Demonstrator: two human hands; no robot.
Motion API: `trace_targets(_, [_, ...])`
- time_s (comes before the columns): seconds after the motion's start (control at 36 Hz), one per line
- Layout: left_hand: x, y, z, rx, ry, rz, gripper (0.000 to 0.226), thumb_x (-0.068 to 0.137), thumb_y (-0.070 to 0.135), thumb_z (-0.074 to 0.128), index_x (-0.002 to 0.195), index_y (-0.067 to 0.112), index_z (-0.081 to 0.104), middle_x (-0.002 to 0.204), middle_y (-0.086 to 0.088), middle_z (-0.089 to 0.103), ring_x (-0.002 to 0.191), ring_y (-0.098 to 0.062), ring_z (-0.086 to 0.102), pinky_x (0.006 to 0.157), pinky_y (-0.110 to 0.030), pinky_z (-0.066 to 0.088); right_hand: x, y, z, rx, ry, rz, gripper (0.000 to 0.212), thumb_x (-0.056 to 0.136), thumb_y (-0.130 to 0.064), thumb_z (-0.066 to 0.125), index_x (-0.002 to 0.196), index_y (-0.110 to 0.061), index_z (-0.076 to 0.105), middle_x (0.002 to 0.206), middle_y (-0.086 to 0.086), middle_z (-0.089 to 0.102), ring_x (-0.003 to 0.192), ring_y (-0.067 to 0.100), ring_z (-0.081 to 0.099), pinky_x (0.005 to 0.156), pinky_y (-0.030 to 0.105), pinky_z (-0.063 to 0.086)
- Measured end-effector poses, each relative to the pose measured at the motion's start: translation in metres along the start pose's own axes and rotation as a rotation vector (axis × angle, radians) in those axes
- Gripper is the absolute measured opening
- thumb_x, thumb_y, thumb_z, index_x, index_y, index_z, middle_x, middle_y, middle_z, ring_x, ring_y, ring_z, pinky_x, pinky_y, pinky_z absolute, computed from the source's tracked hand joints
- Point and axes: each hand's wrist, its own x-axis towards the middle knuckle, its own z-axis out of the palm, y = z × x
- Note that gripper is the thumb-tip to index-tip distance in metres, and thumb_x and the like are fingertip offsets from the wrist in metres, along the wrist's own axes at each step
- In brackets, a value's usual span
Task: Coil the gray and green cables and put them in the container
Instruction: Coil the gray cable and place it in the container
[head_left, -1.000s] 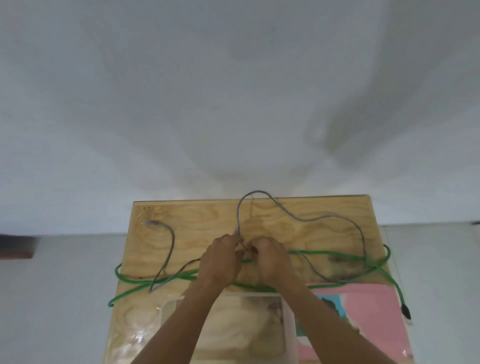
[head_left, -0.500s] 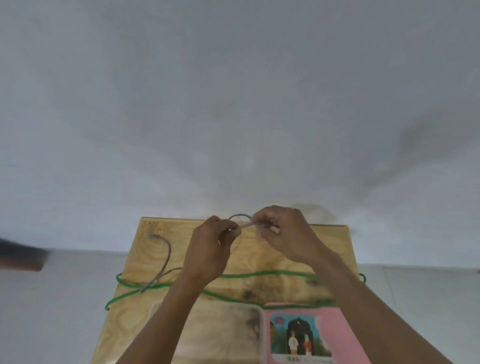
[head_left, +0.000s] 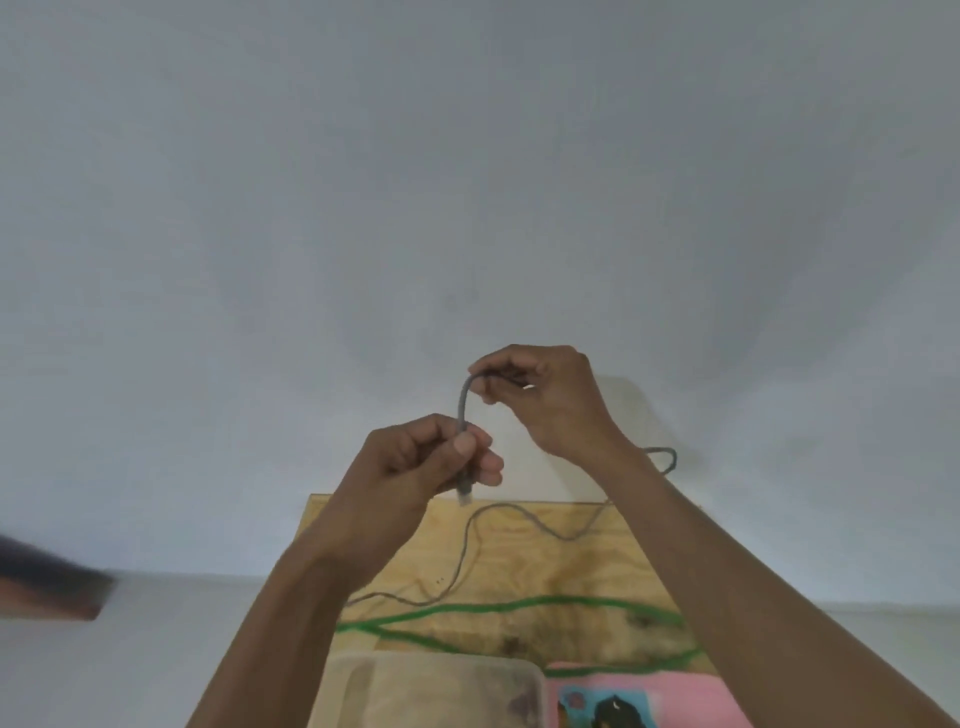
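My left hand pinches the gray cable near its plug end, which pokes out below the fingers. My right hand grips the same cable a short way along, higher and to the right, so a short arc runs between the two hands. The cable's loose length trails down onto the wooden table and loops past my right wrist. A green cable lies in long curves across the table. The clear plastic container sits at the table's near edge, between my forearms.
A pink picture book lies to the right of the container. A white wall fills the upper view. A dark blurred object sits at the left edge, on the floor.
Both hands have risen off the table with the gray cable. The right hand has moved up and right, drawing the cable out, and its slack on the table has shifted.
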Motion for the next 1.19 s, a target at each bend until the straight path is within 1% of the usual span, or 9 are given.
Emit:
trace_targets(0.19, [-0.008,0.029,-0.013,-0.399,-0.057,0.019,0.023,0.093,0.012,0.061,0.109,-0.003,0.067,0.082,-0.015,0.069,0.075,-0.027,0.069,0.075,-0.031,0.059,0.009,-0.035,0.032,-0.074,-0.088,-0.019,0.018,0.083,-0.002,0.073,0.096,-0.012,0.079,0.083,-0.007,0.076,0.077,0.006,0.071,0.074,0.026,0.057])
trace_targets(0.31, [-0.008,0.041,-0.026,-0.549,-0.071,0.051,0.030,0.090,0.006,0.058,0.116,-0.008,0.062,0.089,-0.019,0.072,0.076,-0.026,0.072,0.076,-0.035,0.062,0.008,-0.054,0.050,-0.152,-0.186,0.008,0.011,0.088,-0.001,0.058,0.079,-0.002,0.065,0.043,-0.006,0.050,0.034,0.007,0.047,0.037,0.018,0.040])
trace_targets(0.36, [-0.008,0.045,-0.034,-0.550,-0.058,0.087,0.034,0.086,0.006,0.056,0.115,-0.009,0.063,0.094,-0.021,0.074,0.078,-0.024,0.073,0.076,-0.032,0.062,0.005,-0.070,0.058,0.146,-0.256,0.147,0.013,0.085,-0.003,0.052,0.073,-0.002,0.056,0.033,-0.010,0.032,0.023,0.003,0.030,0.026,0.015,0.026])
trace_targets(0.5, [-0.009,0.048,-0.062,-0.554,-0.044,0.111,0.028,0.081,0.001,0.058,0.107,-0.005,0.063,0.091,-0.020,0.076,0.074,-0.022,0.075,0.069,-0.027,0.062,-0.010,-0.062,0.085,-0.233,-0.161,0.088,0.042,0.088,0.012,0.048,0.067,-0.023,0.059,0.058,-0.013,0.051,0.051,0.000,0.049,0.050,0.012,0.037])
trace_targets(0.61, [-0.006,0.050,-0.081,-0.505,-0.052,0.130,0.033,0.081,-0.001,0.059,0.113,-0.007,0.060,0.093,-0.019,0.075,0.071,-0.019,0.071,0.064,-0.025,0.057,-0.017,-0.067,0.094,-0.314,-0.127,0.054,0.044,0.094,-0.010,0.056,0.061,-0.039,0.053,0.057,-0.010,0.059,0.050,-0.003,0.058,0.053,0.011,0.041])
trace_targets(0.89, [0.001,0.050,-0.100,-0.251,-0.045,0.217,0.031,0.096,-0.015,0.046,0.120,-0.003,0.062,0.114,-0.017,0.075,0.109,-0.029,0.072,0.087,-0.029,0.059,-0.031,-0.090,0.090,-0.381,-0.259,-0.005,0.016,0.099,-0.024,0.055,0.092,-0.021,0.069,0.078,-0.011,0.073,0.054,-0.002,0.061,0.058,0.012,0.043])
trace_targets(0.97, [0.001,0.050,-0.097,-0.198,-0.043,0.234,0.030,0.097,-0.014,0.048,0.121,-0.002,0.061,0.115,-0.015,0.075,0.111,-0.027,0.071,0.091,-0.030,0.058,-0.033,-0.096,0.085,-0.427,-0.285,0.007,0.016,0.097,-0.024,0.057,0.094,-0.015,0.070,0.080,-0.007,0.076,0.055,-0.004,0.060,0.061,0.013,0.043])
trace_targets(1.08, [0.002,0.043,-0.092,0.026,0.046,0.273,0.031,0.098,-0.013,0.046,0.121,0.000,0.063,0.112,-0.010,0.076,0.107,-0.019,0.073,0.093,-0.026,0.056,-0.038,-0.104,0.080,-0.533,-0.397,0.021,0.019,0.096,-0.021,0.055,0.108,-0.020,0.070,0.062,-0.028,0.065,0.050,-0.004,0.056,0.057,0.013,0.039])
trace_targets(1.19, [0.003,0.038,-0.090,0.234,0.078,0.291,0.029,0.101,-0.006,0.045,0.122,0.005,0.063,0.111,-0.006,0.076,0.102,-0.014,0.073,0.093,-0.024,0.056,-0.041,-0.111,0.074,-0.608,-0.402,-0.005,0.023,0.094,-0.022,0.055,0.110,-0.022,0.070,0.092,-0.009,0.075,0.060,-0.001,0.055,0.073,0.026,0.053])
